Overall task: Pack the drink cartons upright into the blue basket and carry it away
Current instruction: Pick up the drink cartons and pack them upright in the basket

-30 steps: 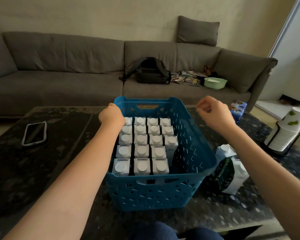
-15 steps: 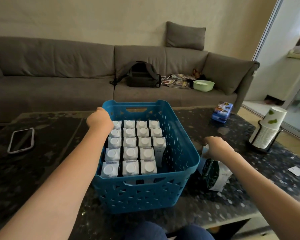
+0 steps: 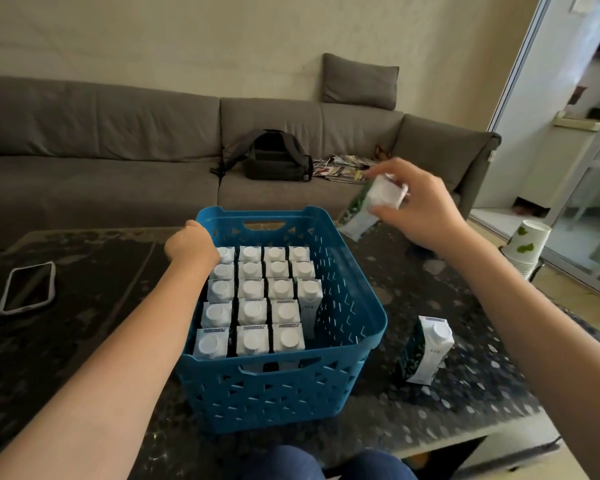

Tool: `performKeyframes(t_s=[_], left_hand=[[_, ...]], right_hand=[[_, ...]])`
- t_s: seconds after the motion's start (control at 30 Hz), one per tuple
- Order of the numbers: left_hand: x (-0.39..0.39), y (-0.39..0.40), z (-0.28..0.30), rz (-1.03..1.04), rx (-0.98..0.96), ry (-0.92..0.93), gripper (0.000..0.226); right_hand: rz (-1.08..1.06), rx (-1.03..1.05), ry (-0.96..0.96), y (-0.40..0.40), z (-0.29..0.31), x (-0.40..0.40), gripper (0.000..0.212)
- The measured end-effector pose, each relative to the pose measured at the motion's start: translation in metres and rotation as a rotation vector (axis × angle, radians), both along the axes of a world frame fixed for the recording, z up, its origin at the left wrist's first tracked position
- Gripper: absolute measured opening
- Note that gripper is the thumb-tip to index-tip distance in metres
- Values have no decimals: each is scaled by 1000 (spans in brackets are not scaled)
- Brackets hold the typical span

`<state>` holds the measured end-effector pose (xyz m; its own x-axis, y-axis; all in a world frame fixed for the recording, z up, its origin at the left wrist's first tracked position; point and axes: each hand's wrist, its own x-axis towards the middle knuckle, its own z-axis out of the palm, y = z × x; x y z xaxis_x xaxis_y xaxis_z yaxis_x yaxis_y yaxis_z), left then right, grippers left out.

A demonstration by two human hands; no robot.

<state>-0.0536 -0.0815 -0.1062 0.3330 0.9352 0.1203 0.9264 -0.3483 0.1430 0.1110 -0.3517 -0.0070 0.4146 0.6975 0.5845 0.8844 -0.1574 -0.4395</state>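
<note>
A blue basket (image 3: 357, 327) stands on the dark table, with several white-capped drink cartons (image 3: 252, 311) packed upright in rows on its left and middle; its right side is bare. My left hand (image 3: 191, 245) grips the basket's far left rim. My right hand (image 3: 418, 209) holds one carton (image 3: 371, 206) by its top, tilted in the air beyond the basket's far right corner. One more carton (image 3: 425, 349) stands upright on the table to the right of the basket.
A phone (image 3: 26, 287) lies on the table's left. A stack of paper cups (image 3: 523, 247) stands at the right edge. Behind the table runs a grey sofa (image 3: 101, 161) with a black bag (image 3: 274, 157) and magazines. The table's near edge (image 3: 465, 441) is close to my knees.
My right hand dropped to the cartons beside the basket, took one and lifted it up toward the basket's far right corner. My left hand stayed on the rim.
</note>
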Motion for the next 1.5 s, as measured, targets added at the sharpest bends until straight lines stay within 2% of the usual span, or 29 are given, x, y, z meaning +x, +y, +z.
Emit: performKeyframes(t_s=[0.07, 0.17, 0.3, 0.37, 0.63, 0.87, 1.0, 1.13, 1.3, 1.5], left_hand=[[-1, -1, 1, 7, -15, -6, 54], [-2, -2, 3, -7, -24, -7, 51], [-3, 0, 2, -33, -16, 0, 53], [-3, 1, 1, -29, -17, -8, 52], [3, 4, 1, 10, -37, -11, 51], [2, 2, 3, 14, -29, 5, 51], [3, 2, 2, 17, -25, 0, 49], [3, 3, 1, 11, -22, -26, 52], [2, 2, 2, 5, -25, -32, 51], [1, 0, 3, 7, -26, -13, 54]], right_hand=[[162, -26, 40, 7, 19, -13, 45], [349, -242, 10, 18, 29, -35, 53], [428, -574, -55, 35, 5, -53, 58], [422, -671, -84, 38, -10, -54, 56], [324, -821, -127, 37, -8, -42, 63], [308, -894, -113, 54, -56, -40, 62], [241, -890, -261, 63, -73, -40, 60], [210, -972, -302, 74, -94, -42, 64], [215, -1017, -233, 78, -95, -40, 59], [217, -932, -7, 72, -98, -37, 56]])
